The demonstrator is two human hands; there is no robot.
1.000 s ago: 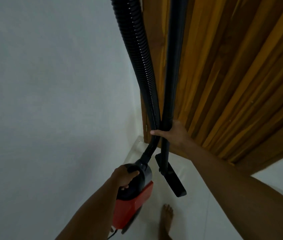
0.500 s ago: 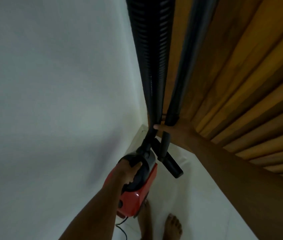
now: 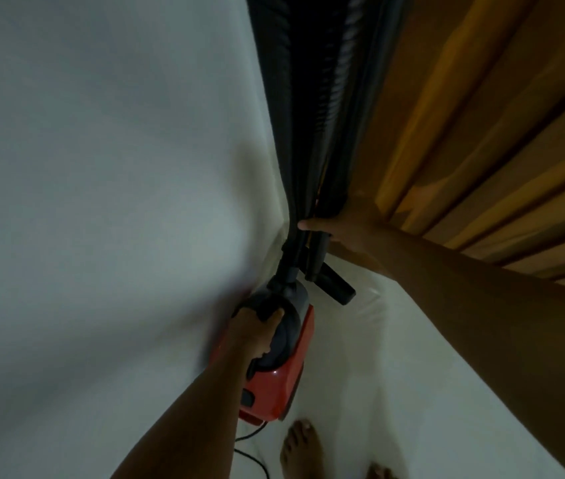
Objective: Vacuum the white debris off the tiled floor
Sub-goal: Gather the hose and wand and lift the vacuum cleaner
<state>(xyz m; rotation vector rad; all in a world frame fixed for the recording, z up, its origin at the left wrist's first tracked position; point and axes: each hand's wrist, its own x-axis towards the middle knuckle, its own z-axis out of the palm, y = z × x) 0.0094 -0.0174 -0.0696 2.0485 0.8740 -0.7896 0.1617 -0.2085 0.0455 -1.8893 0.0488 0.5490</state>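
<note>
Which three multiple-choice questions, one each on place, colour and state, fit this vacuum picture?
1. The wooden door is on which side of the hose? A right B left C below
2. The vacuum body is: A blue B red C green
3. The right hand: A hangs empty B presses the wall C grips hose and tube
Answers: A, door planks fill the picture's right; B, its lower casing is red; C, thumb and fingers wrap both.
</note>
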